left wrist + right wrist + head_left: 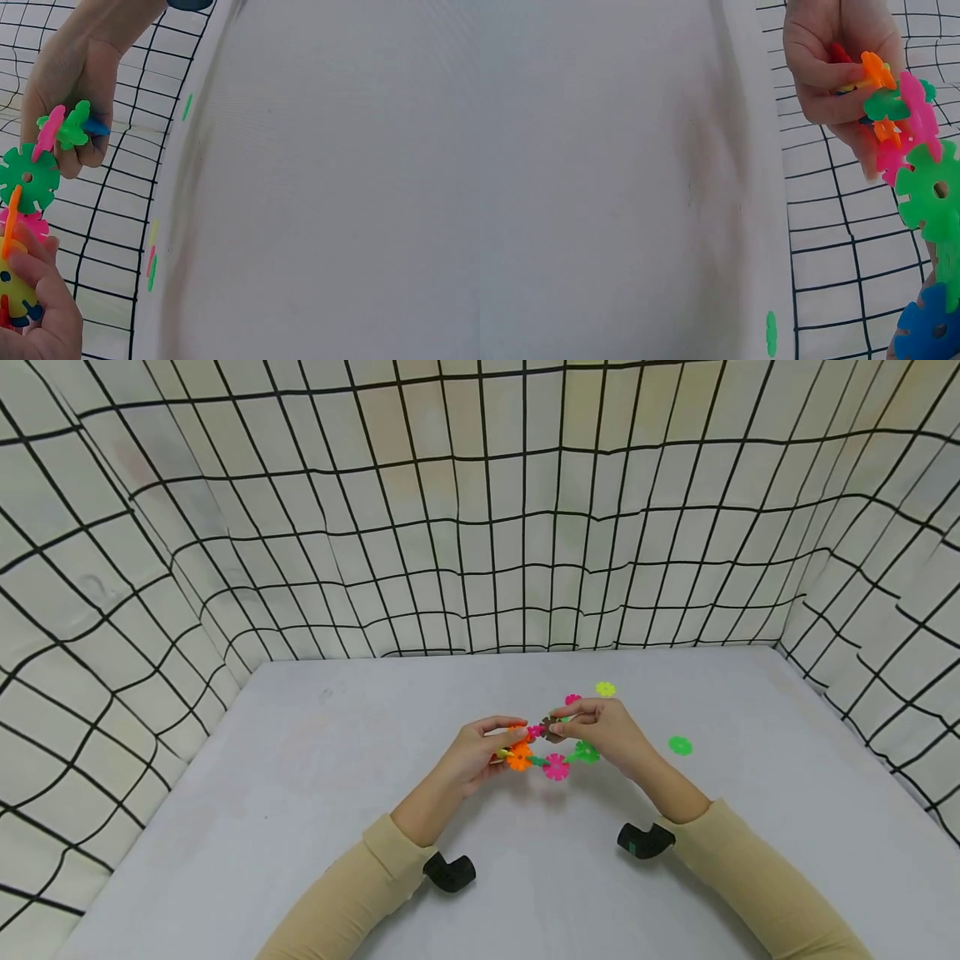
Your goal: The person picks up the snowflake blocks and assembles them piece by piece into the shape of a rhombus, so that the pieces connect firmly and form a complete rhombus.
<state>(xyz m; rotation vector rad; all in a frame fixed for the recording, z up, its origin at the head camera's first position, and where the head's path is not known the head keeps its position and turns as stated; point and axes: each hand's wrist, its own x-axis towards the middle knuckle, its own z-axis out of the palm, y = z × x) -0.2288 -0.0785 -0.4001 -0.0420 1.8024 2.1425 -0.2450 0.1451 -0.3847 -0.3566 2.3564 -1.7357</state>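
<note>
Linked flower discs (556, 767) are hanging between my hands.
My left hand (471, 753) is gripping the orange discs (519, 758), fingers curled; my right hand (609, 732) is pinching a brown disc (555, 730) by thumb and fingertips.

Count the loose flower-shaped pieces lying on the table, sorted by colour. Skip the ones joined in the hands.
Green pieces: 2
Pink piece: 1
Yellow piece: 1
Total: 4
</note>
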